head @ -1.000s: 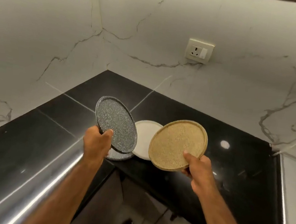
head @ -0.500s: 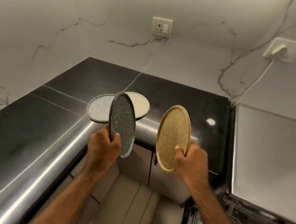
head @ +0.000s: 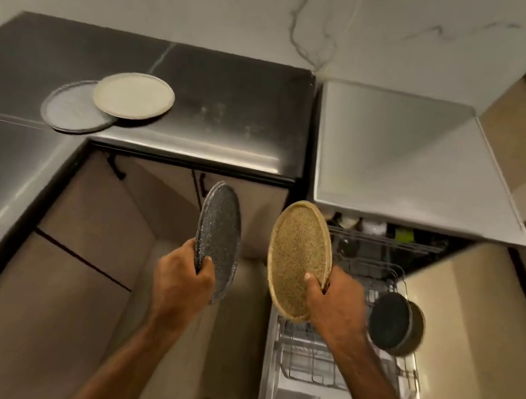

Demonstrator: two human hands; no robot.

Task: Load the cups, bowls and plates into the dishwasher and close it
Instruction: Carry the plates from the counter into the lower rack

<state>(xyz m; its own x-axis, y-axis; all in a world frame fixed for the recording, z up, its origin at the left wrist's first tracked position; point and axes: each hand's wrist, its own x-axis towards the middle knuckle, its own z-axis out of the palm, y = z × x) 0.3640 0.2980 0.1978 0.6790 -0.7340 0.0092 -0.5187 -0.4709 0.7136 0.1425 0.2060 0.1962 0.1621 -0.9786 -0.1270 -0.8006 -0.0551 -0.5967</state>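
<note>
In transit: left hand (head: 182, 280) grips speckled dark plate (head: 217, 240), right hand (head: 336, 307) tan plate (head: 299, 259). Racked: one dark bowl (head: 394, 322) (lower rack). Remaining on worktop (head: 235, 95): two plates (head: 134, 95).

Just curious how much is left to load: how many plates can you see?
4: a dark speckled plate in the left hand, a tan speckled plate in the right hand, and overlapping grey and cream plates on the black counter.
</note>
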